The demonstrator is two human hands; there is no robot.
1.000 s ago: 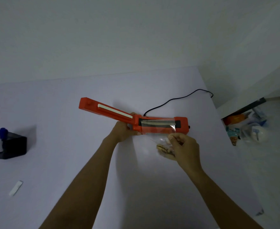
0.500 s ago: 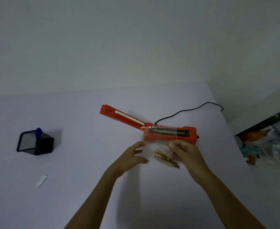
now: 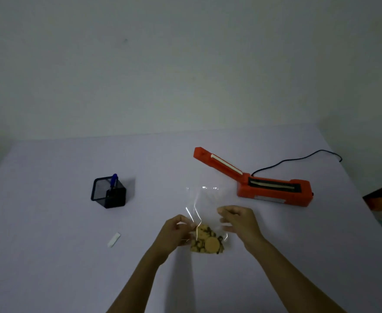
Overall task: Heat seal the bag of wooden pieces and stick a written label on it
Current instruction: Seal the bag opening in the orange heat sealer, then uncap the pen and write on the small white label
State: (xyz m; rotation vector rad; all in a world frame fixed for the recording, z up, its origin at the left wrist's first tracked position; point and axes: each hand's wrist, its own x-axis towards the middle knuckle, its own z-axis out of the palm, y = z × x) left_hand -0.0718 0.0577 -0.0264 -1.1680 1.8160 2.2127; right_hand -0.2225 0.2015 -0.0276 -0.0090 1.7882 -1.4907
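Head view showed the big pale table (image 3: pixel 50 222) in front of you, against a plain wall. On its right part lay the orange heat sealer (image 3: pixel 273 190), and its arm (image 3: pixel 219 163) was lifted up and pointed to the left. A black cable (image 3: pixel 298 159) went from the sealer toward the right edge of the table. On the left stood a black mesh pen holder (image 3: pixel 108 193) with a blue pen (image 3: pixel 113 180) inside. You held the clear bag (image 3: pixel 205 213) near you, between the holder and the sealer, apart from both. Your left hand (image 3: pixel 174 233) pinched the left edge of the bag and your right hand (image 3: pixel 239 220) gripped the right edge with curled fingers. The wooden pieces (image 3: pixel 208 241) sat together in the bottom of the bag, between your two hands. A small white label (image 3: pixel 114 239) lay flat on the table, left of your left hand and in front of the pen holder.
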